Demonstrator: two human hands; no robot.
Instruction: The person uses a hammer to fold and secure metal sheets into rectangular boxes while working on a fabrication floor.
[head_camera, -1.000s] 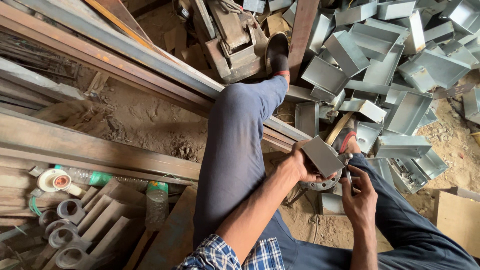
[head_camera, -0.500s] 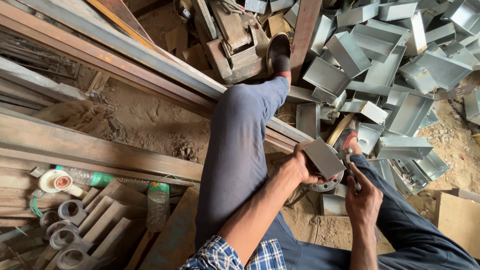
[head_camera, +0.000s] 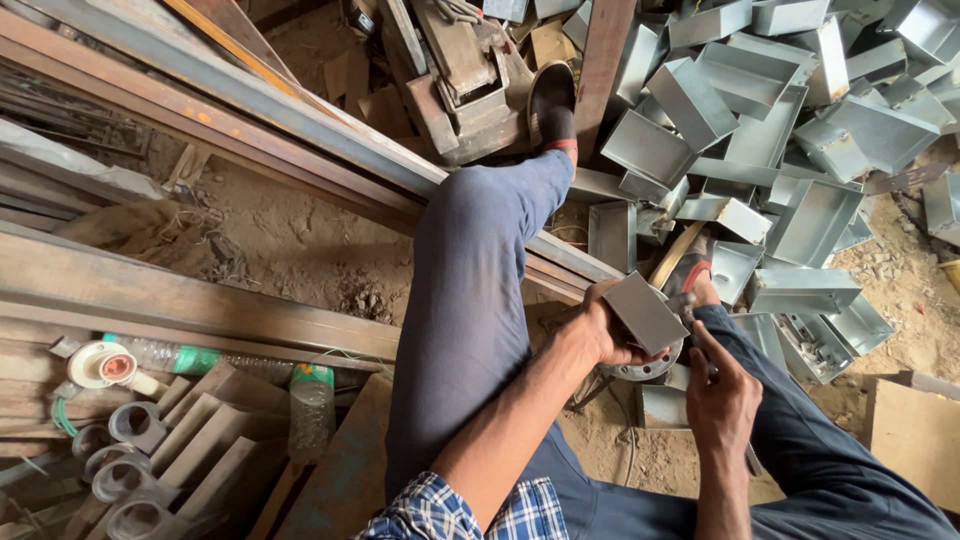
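Grey sheet metal makes up the small box (head_camera: 645, 312) that the left hand (head_camera: 600, 330) holds just above the right knee, at about 4 o'clock from the middle of the view. Its long axis runs from 10 o'clock to 4 o'clock, and a flat, plain, dull face is turned up toward the camera, so its hollow side cannot be seen. The left fingers are curled around its lower edge with the thumb pressed on the near side, gripping it firmly. Under it lies a round metal flange (head_camera: 650, 365) with bolt holes, mostly hidden by the box.

At 5 o'clock from the box, the right hand (head_camera: 722, 395) is closed around a thin dark tool (head_camera: 697, 335), fingers wrapped tight, its tip just beside the box's lower right end. What kind of tool it is cannot be told.

At 1 o'clock a heap of open metal boxes (head_camera: 780, 130) of the same grey sheet lies on the sandy floor (head_camera: 290, 245), tumbled at all angles; those facing the camera show bare insides. Rusty steel beams (head_camera: 200, 100) cross from 10 o'clock under the raised left leg (head_camera: 470, 300). At 8 o'clock a clear plastic bottle (head_camera: 312, 410) with a green cap stands among short pipe rings (head_camera: 130, 425) and wooden strips.
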